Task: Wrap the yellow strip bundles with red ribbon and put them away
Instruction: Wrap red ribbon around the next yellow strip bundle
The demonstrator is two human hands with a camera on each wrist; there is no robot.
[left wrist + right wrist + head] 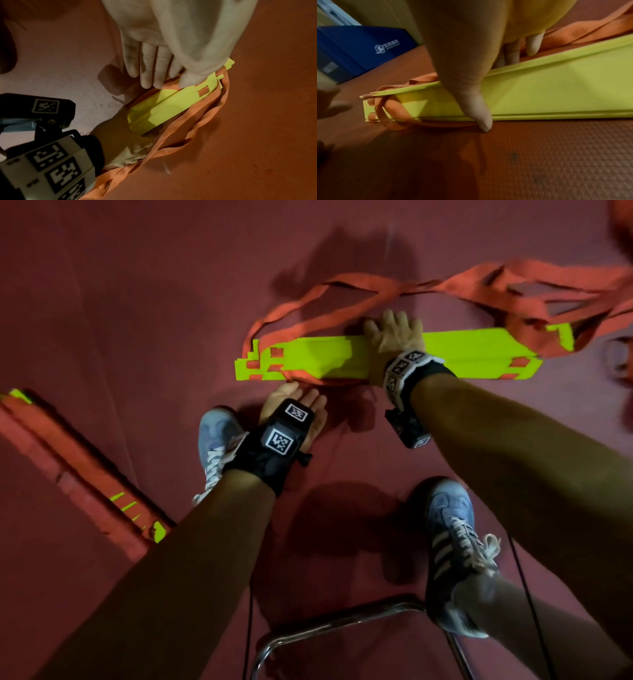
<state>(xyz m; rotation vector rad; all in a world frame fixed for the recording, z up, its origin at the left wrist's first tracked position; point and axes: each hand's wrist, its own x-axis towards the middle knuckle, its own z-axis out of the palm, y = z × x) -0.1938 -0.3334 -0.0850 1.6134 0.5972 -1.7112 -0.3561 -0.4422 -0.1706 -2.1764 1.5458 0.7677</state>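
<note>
Right hand [394, 337] clasps the middle of the yellow bundle [318, 361]; left hand [281, 395], fingers [147, 65] straight, touches red ribbon [479, 285] beside it.

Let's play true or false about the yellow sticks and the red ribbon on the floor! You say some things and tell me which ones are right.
1. The yellow strip bundle lies flat on the floor. True.
2. The right hand holds scissors. False: it grips the bundle across its middle, thumb at the near edge, fingers over the far edge.
3. Loose red ribbon trails on the floor behind the bundle. True.
4. The left hand is a tight fist. False: its fingers are straight, by the bundle's left end.
5. Another bundle, mostly covered in red, lies off to the left. True.
</note>
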